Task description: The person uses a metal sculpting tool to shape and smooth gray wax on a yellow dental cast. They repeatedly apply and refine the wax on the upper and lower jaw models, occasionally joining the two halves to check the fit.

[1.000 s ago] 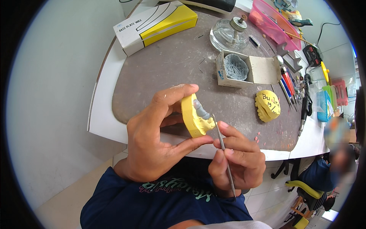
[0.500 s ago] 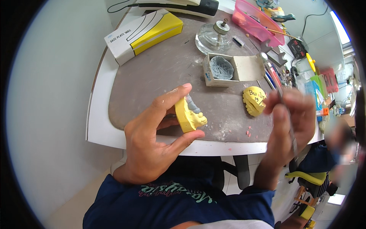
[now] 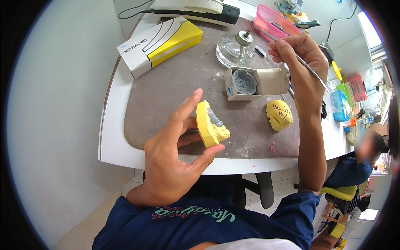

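My left hand (image 3: pixel 173 154) grips a yellow plaster dental cast (image 3: pixel 206 128) between thumb and fingers, above the near edge of the table. Grey wax (image 3: pixel 214 118) covers some of the teeth on its right side. My right hand (image 3: pixel 302 54) is raised at the back right, closed round a thin metal wax carving tool (image 3: pixel 309 67), whose tip points toward the glass spirit lamp (image 3: pixel 235 49). Below the lamp, a small open box (image 3: pixel 243 98) holds a block of grey-blue wax (image 3: pixel 244 82). A second yellow cast (image 3: pixel 279 116) with handwriting lies to its right.
A white and yellow carton (image 3: pixel 162 46) lies at the back left, near a black and white device (image 3: pixel 200 12). A pink basket (image 3: pixel 266 23) holds tools at the back. Pink crumbs dot the brown mat (image 3: pixel 166 91). Another person (image 3: pixel 352 168) sits at the far right.
My right hand has moved up and away with the carving tool, from beside the second cast to near the spirit lamp. My left hand keeps its hold on the cast, almost still.
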`<state>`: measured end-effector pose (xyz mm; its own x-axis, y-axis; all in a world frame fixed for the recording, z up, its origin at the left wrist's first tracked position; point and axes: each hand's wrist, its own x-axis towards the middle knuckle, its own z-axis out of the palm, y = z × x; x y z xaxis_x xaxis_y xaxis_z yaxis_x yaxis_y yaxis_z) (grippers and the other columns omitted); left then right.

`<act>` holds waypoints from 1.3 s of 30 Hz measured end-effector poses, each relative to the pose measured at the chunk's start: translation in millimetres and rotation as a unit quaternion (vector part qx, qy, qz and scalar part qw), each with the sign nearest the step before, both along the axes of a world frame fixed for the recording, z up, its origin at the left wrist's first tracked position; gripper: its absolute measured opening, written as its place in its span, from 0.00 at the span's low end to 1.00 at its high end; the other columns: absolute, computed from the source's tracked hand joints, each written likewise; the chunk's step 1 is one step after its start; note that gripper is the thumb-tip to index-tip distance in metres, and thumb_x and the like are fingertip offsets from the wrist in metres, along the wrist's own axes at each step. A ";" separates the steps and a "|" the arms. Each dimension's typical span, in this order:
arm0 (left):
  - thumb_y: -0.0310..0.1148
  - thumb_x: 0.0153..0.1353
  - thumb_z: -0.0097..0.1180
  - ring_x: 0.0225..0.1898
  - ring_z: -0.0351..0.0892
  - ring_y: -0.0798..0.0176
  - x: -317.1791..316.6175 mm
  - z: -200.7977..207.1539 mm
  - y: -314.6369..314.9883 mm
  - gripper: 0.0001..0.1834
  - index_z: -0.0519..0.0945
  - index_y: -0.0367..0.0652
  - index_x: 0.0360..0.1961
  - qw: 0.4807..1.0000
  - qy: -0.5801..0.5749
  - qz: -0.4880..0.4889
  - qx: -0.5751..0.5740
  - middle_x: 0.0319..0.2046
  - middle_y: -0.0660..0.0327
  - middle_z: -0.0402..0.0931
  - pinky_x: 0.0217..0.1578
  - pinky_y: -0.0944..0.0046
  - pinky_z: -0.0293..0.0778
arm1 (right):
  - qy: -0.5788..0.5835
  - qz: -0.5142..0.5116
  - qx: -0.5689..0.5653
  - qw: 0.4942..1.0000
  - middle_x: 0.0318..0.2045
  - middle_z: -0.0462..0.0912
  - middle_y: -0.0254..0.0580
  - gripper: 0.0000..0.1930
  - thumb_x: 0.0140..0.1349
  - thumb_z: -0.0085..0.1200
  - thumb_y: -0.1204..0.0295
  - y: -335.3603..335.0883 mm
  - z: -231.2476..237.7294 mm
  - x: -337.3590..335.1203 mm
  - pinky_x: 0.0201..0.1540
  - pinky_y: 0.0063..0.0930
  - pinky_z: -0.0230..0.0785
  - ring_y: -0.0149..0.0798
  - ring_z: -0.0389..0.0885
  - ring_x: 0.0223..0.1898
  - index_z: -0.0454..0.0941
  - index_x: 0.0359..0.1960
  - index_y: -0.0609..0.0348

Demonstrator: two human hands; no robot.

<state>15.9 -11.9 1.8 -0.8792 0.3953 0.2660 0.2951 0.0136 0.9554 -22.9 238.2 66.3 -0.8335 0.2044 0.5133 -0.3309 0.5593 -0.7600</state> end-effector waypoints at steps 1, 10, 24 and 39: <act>0.21 0.48 0.72 0.50 0.81 0.59 0.2 -0.7 0.1 0.42 0.65 0.38 0.65 1.000 -0.008 0.003 0.004 0.51 0.50 0.77 0.51 0.62 0.80 | -0.001 -0.001 0.003 1.000 0.31 0.85 0.44 0.07 0.63 0.58 0.73 -0.1 -0.4 -0.7 0.40 0.20 0.77 0.29 0.84 0.34 0.78 0.34 0.66; 0.24 0.48 0.73 0.51 0.81 0.58 -3.3 -6.7 2.5 0.42 0.66 0.38 0.65 0.999 0.033 0.018 -0.015 0.49 0.50 0.78 0.52 0.61 0.79 | -0.009 -0.006 -0.008 1.000 0.32 0.85 0.45 0.06 0.63 0.57 0.75 1.4 -4.8 -3.9 0.41 0.21 0.78 0.30 0.85 0.34 0.77 0.35 0.67; 0.23 0.49 0.71 0.53 0.80 0.57 -5.5 -11.7 5.0 0.42 0.65 0.36 0.65 0.999 0.041 0.028 -0.013 0.51 0.50 0.77 0.53 0.60 0.79 | -0.003 0.010 0.002 1.000 0.33 0.85 0.43 0.07 0.63 0.59 0.74 7.2 -12.0 -6.0 0.42 0.22 0.77 0.31 0.85 0.35 0.78 0.36 0.67; 0.25 0.48 0.74 0.49 0.82 0.58 -1.8 -5.0 2.1 0.46 0.62 0.34 0.67 0.998 -0.059 -0.009 0.031 0.44 0.50 0.81 0.49 0.63 0.79 | 0.111 0.074 -0.085 0.987 0.34 0.81 0.57 0.16 0.50 0.61 0.88 -76.4 -63.0 107.6 0.48 0.43 0.80 0.54 0.85 0.42 0.72 0.40 0.66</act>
<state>14.1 -9.8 -3.2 -0.8986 0.3976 0.1856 0.1800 -0.0518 0.9823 84.8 161.8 3.3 -0.7321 0.1877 0.6548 -0.5676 0.3634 -0.7388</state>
